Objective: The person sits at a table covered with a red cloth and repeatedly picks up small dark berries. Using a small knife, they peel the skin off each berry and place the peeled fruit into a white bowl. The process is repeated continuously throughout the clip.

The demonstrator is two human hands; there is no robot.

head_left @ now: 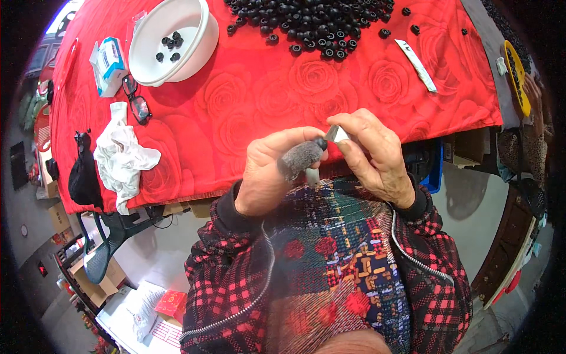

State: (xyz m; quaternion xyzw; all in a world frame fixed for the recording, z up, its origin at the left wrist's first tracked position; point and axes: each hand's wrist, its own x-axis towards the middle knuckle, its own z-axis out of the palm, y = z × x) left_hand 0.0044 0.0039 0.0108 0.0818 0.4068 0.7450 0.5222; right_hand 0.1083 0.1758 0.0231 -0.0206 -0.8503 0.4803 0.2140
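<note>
Above my lap, at the table's near edge, my left hand (262, 168) pinches a small round black part (321, 143) that looks like the pieces piled on the table. A grey fuzzy cover (300, 158) seems to sit on one of its fingers. My right hand (374, 156) is closed on a small flat metal blade (337, 134), held between thumb and fingers. The blade lies right beside the black part; whether they touch, I cannot tell. A large heap of black parts (318, 23) spreads across the far side of the table.
On the red tablecloth (236, 124), a white basin (194, 59) holds several black parts. Nearby lie a tissue box (110, 66), glasses (140, 109), a white cloth (124, 153) and a black pouch-like item (85, 177). A narrow white strip (416, 66) lies at right.
</note>
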